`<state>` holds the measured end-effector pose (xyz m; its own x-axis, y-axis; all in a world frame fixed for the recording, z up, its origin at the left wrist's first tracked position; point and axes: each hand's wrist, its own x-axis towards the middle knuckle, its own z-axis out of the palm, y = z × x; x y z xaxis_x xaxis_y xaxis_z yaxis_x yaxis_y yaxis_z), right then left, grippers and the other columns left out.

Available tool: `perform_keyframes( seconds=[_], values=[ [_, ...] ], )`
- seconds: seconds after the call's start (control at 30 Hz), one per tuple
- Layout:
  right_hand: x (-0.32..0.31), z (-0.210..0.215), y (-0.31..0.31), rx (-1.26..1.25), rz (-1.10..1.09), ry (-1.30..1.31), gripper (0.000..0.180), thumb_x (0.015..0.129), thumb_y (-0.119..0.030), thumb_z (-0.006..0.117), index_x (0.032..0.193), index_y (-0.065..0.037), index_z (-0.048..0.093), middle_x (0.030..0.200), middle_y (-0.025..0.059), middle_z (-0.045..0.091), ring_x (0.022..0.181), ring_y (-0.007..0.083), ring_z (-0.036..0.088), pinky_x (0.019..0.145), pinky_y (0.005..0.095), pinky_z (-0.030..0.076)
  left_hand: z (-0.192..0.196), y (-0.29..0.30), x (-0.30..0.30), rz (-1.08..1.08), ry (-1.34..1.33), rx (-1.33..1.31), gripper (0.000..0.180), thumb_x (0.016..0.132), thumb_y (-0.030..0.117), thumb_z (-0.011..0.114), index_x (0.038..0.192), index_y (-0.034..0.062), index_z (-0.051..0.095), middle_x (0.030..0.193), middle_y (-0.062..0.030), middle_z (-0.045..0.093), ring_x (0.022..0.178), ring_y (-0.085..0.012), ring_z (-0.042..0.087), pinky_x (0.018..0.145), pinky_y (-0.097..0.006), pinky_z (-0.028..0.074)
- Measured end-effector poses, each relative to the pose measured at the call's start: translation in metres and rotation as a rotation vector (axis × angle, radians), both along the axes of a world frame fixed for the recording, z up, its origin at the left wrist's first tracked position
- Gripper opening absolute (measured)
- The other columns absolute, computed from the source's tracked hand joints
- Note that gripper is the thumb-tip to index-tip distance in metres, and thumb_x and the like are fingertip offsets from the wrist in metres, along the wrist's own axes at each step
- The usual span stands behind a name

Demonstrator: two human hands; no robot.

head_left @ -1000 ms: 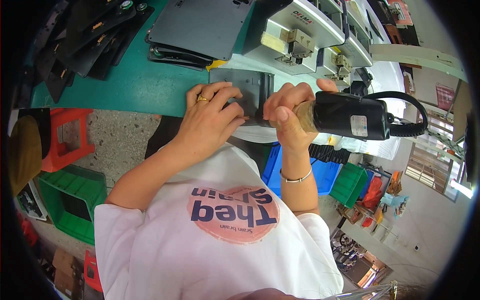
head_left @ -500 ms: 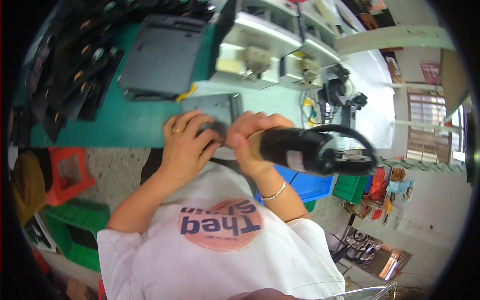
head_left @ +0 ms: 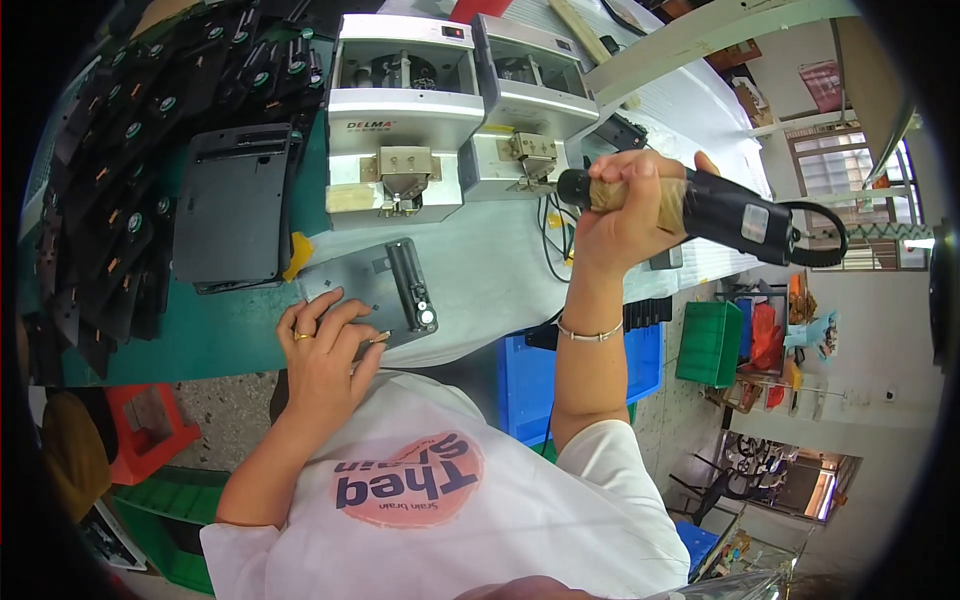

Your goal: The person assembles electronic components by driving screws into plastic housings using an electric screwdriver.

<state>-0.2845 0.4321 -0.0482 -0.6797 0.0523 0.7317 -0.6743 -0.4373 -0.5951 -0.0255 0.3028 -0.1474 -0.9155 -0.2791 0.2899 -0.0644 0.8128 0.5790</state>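
My right hand (head_left: 635,205) is wrapped round a black electric screwdriver (head_left: 738,218) with tan tape on its grip. The screwdriver lies almost level, its tip beside the outlet of the right screw feeder (head_left: 535,150). On the bench, a dark grey plastic panel (head_left: 355,275) has a raised black strip along its right side, with a small round silver part at the near end. My left hand (head_left: 330,345) rests over the panel's near edge, fingers bent and apart. By its thumb and forefinger is a small coppery bit, and I cannot tell whether they touch it.
Left of that feeder stands another silver screw feeder (head_left: 400,120). Similar dark panels (head_left: 235,215) lie stacked at the left, beside many black parts (head_left: 130,130) on the green mat. A blue crate (head_left: 520,400) is below the bench edge, and a red stool (head_left: 150,430) stands left.
My right hand and the screwdriver have moved from over the panel, up and right to the feeder. My left hand has shifted down and left, and the view has tilted, showing more of the feeders.
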Motion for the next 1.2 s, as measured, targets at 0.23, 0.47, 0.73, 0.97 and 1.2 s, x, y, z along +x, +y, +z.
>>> perform_keyframes(
  seconds=[0.23,0.47,0.73,0.97,1.2],
  values=[
    [-0.011,-0.011,-0.004,0.031,0.048,-0.034,0.053,0.085,0.01,0.061,0.128,-0.003,0.034,0.078,0.0071,0.058,0.059,0.0134,0.057,0.058,0.0308,0.055,-0.001,0.0,0.0,0.004,-0.009,-0.006,0.017,0.074,0.015,0.074,0.087,0.014,0.063,0.115,-0.001,0.06,0.124,-0.0267,0.047,0.105,-0.05,0.026],
    [-0.018,-0.013,-0.002,0.053,0.08,-0.023,0.053,0.084,0.01,0.062,0.127,-0.003,0.034,0.078,0.0075,0.059,0.06,0.0137,0.058,0.059,0.0302,0.055,-0.001,0.001,0.002,0.005,-0.005,-0.002,0.019,0.074,0.014,0.075,0.088,0.0126,0.063,0.114,-0.002,0.061,0.123,-0.0279,0.048,0.104,-0.05,0.027],
    [-0.051,0.007,-0.012,0.423,0.385,-0.085,0.049,0.084,0.004,0.063,0.127,-0.004,0.041,0.073,0.0078,0.057,0.056,0.0159,0.053,0.051,0.0343,0.049,0.0,-0.001,0.004,-0.015,-0.022,-0.022,0.024,0.074,0.017,0.076,0.093,0.0108,0.063,0.118,-0.005,0.059,0.126,-0.029,0.047,0.106,-0.05,0.027],
    [-0.05,0.01,-0.014,0.374,0.402,-0.164,0.045,0.084,0.004,0.063,0.124,-0.003,0.046,0.07,0.0076,0.057,0.055,0.0165,0.056,0.049,0.0331,0.048,0.007,-0.008,0.021,-0.096,0.0,0.037,0.043,0.072,0.019,0.079,0.11,0.008,0.059,0.123,-0.0094,0.056,0.128,-0.0299,0.046,0.107,-0.05,0.032],
    [0.012,0.004,-0.005,0.163,0.573,-0.224,0.05,0.086,0.006,0.059,0.131,-0.004,0.039,0.071,0.0065,0.053,0.054,0.016,0.052,0.046,0.0318,0.048,-0.013,-0.008,0.023,-0.008,0.073,0.045,0.043,0.071,0.012,0.078,0.109,0.0068,0.058,0.122,-0.0095,0.057,0.125,-0.0302,0.05,0.105,-0.047,0.037]
  ],
)
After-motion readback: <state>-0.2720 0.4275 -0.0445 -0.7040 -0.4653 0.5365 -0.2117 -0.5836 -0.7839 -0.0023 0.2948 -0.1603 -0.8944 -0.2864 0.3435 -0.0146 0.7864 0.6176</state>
